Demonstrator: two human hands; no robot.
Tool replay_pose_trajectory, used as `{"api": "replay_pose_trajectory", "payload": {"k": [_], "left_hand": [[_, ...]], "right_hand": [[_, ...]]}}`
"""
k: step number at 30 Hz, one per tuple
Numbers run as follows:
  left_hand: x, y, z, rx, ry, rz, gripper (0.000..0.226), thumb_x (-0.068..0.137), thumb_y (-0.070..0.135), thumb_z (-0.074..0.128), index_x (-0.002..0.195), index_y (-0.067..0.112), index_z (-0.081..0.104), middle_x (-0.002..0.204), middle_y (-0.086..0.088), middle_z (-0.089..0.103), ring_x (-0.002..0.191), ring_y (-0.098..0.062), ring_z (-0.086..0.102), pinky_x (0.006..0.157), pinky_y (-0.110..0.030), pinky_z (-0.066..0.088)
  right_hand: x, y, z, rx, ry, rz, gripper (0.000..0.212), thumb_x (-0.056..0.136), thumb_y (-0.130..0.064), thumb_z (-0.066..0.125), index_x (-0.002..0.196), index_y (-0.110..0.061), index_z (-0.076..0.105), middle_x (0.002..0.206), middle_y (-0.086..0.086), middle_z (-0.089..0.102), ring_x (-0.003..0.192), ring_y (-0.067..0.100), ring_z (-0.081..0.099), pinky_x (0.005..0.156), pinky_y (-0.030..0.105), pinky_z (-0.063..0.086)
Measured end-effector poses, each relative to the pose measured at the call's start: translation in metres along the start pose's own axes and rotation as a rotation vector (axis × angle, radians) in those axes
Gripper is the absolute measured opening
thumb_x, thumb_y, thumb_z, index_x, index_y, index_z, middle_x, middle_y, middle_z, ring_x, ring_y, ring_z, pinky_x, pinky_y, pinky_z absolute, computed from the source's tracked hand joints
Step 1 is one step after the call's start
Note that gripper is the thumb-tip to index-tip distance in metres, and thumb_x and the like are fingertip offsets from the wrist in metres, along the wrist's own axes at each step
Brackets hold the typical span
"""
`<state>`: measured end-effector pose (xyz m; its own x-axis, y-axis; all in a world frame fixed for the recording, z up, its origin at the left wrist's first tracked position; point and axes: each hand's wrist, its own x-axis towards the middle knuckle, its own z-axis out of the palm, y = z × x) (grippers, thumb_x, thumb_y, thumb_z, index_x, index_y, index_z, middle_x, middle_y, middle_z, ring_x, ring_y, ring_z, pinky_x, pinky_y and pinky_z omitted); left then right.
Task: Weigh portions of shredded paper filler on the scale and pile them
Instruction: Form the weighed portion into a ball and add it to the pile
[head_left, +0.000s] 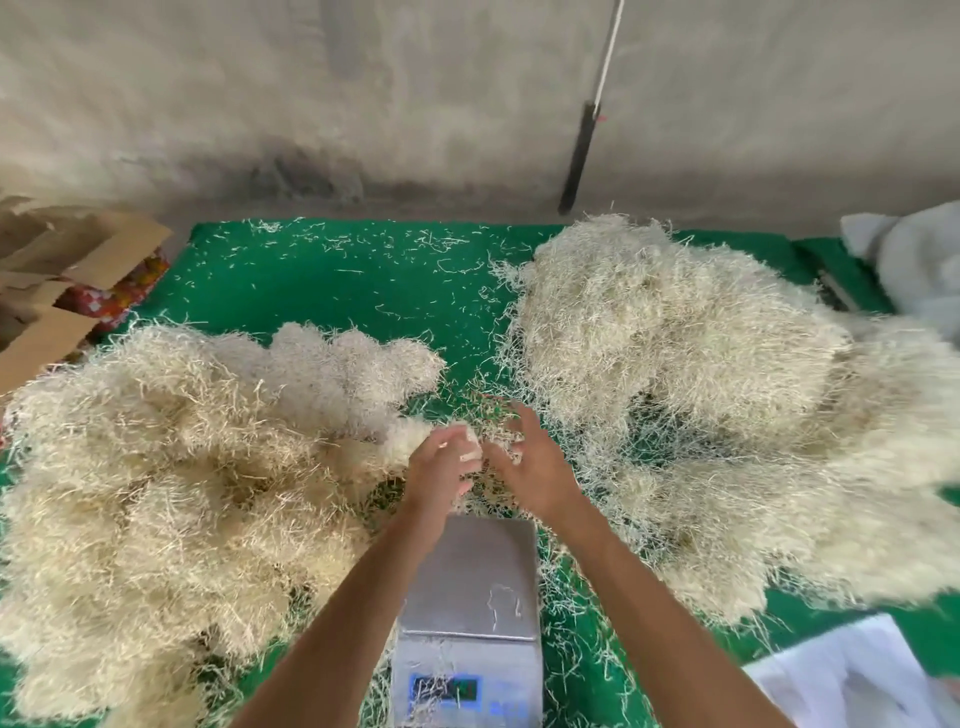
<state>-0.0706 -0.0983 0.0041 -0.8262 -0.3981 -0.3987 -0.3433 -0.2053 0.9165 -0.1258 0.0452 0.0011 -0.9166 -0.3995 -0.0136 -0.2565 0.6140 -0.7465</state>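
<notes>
Just beyond the flat steel scale (475, 577), both hands meet over wispy cream shredded paper: left hand (441, 470) pinches a small tuft, right hand (535, 462) spreads loose fingers, fluffy piles (171, 493) flanking

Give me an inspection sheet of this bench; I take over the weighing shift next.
Surface: green mat, strewn with loose shreds.
Job's things: scale, pan nearly bare, display unreadable; left pile; right pile.
Clutter: cardboard boxes, white sheet, pale cloth.
Hands: left hand and right hand beyond the scale, among shreds; grip unclear.
Cables: white cord on the wall.
Surroundings: bare grey wall.
</notes>
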Motion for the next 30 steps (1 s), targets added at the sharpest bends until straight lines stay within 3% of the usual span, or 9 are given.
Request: {"api": "replay_pose_trajectory", "payload": {"k": [5,9,13,16,21,23,25,27,30], "left_hand": [[-0.021,-0.020,0.065,0.395,-0.205,0.137,0.031,0.100,0.035,0.059,0.130,0.030,0.060,0.113,0.000,0.070,0.089,-0.017,0.073,0.080,-0.047,0.062],[-0.017,-0.040,0.114,0.600,-0.322,0.252,0.038,0.101,0.039,0.055,0.138,0.032,0.053,0.128,0.004,0.063,0.041,0.002,0.049,0.038,-0.016,0.041],[0.001,-0.053,0.150,0.716,-0.396,0.294,0.054,0.098,0.039,0.062,0.147,0.036,0.041,0.150,-0.001,0.046,0.097,-0.015,0.068,0.063,-0.013,0.050],[0.025,-0.062,0.172,0.767,-0.392,0.237,0.067,0.092,0.045,0.068,0.150,0.038,0.035,0.157,-0.005,0.037,0.123,-0.031,0.059,0.098,-0.044,0.053],[0.070,-0.070,0.196,0.766,-0.459,0.080,0.085,0.083,0.052,0.075,0.153,0.040,0.027,0.159,-0.011,0.030,0.107,-0.022,0.059,0.054,-0.024,0.059],[0.089,-0.075,0.201,0.711,-0.439,-0.036,0.080,0.084,0.051,0.074,0.149,0.046,0.028,0.159,-0.009,0.026,0.116,-0.032,0.056,0.053,-0.030,0.059],[0.107,-0.079,0.206,0.713,-0.388,-0.049,0.067,0.092,0.054,0.063,0.149,0.040,0.029,0.150,-0.007,0.037,0.116,-0.032,0.060,0.061,-0.035,0.059],[0.127,-0.077,0.211,0.800,-0.241,0.141,0.049,0.101,0.055,0.042,0.140,0.024,0.042,0.114,-0.007,0.061,0.077,-0.012,0.064,0.056,-0.032,0.057],[0.165,-0.067,0.217,0.818,-0.020,0.417,0.035,0.105,0.042,0.030,0.101,0.020,0.057,0.087,-0.007,0.064,0.064,-0.014,0.059,0.054,-0.042,0.057]], "right_hand": [[-0.050,0.054,-0.041,-0.039,0.071,0.131,0.075,0.100,-0.052,0.058,0.160,-0.026,0.020,0.153,0.007,0.050,0.107,0.015,0.064,0.102,0.051,0.053],[-0.074,0.105,-0.065,-0.145,0.090,0.242,0.086,0.094,-0.054,0.066,0.160,-0.019,0.024,0.158,0.010,0.044,0.135,0.027,0.053,0.113,0.051,0.044],[-0.072,0.151,-0.080,-0.271,0.004,0.265,0.101,0.088,-0.059,0.072,0.163,-0.020,0.018,0.165,0.008,0.034,0.147,0.030,0.040,0.119,0.050,0.037],[-0.055,0.177,-0.085,-0.329,-0.080,0.265,0.103,0.086,-0.052,0.078,0.163,-0.020,0.016,0.166,0.009,0.031,0.145,0.032,0.043,0.119,0.047,0.038],[-0.017,0.209,-0.073,-0.560,-0.245,0.190,0.094,0.087,-0.024,0.077,0.162,-0.025,0.020,0.169,0.006,0.020,0.147,0.033,0.039,0.120,0.045,0.039],[0.001,0.216,-0.067,-0.714,-0.338,0.168,0.077,0.091,-0.020,0.068,0.158,-0.018,0.031,0.163,0.011,0.031,0.146,0.033,0.039,0.122,0.046,0.035],[0.025,0.217,-0.066,-0.774,-0.326,0.145,0.054,0.095,-0.018,0.062,0.147,-0.016,0.048,0.139,0.010,0.054,0.126,0.028,0.057,0.111,0.044,0.048],[0.054,0.211,-0.070,-0.675,-0.212,0.053,0.042,0.093,-0.019,0.064,0.135,-0.017,0.059,0.117,0.003,0.064,0.107,0.023,0.064,0.099,0.041,0.056],[0.100,0.204,-0.077,-0.558,0.033,-0.195,0.040,0.087,-0.017,0.068,0.128,-0.019,0.064,0.131,0.000,0.061,0.123,0.022,0.059,0.110,0.045,0.048]]}}
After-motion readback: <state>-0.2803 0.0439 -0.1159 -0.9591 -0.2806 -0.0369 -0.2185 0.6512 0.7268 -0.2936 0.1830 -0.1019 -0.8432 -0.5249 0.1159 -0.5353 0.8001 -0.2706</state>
